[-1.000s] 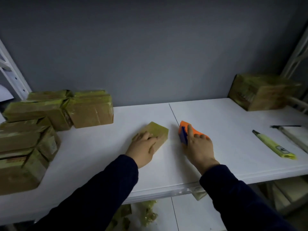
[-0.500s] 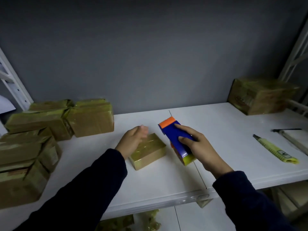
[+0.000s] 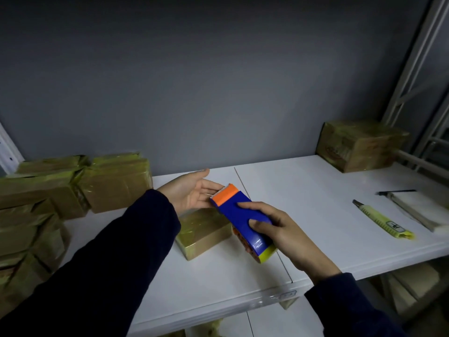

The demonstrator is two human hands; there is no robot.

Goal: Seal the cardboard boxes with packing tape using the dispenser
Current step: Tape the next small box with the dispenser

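Cardboard boxes (image 3: 48,203), wrapped in yellowish tape, lay stacked at 9 o'clock on the white shelf (image 3: 315,190), against the grey wall (image 3: 218,81). One larger taped box (image 3: 359,147) sat alone at 2 o'clock, in the shelf's back corner beside the rack upright (image 3: 413,69). Small taped box (image 3: 204,235) lay flat at shelf centre, its far end hidden under the left hand (image 3: 192,190).

Tape dispenser (image 3: 233,210): blue body, orange toothed end, yellow rear end. It was held above the shelf, just to 3 o'clock of the small box, with the orange end pointing to 11 o'clock.

Right hand (image 3: 286,234): grip closed round the dispenser body, fingers over the blue top face.

Left hand: grip wide, palm up, fingers straight, at the orange end. Contact with the teeth could not be told.

Yellow utility knife (image 3: 381,221) lay at 3 o'clock, well apart from both hands, with a flat white item (image 3: 418,207) just beyond it.
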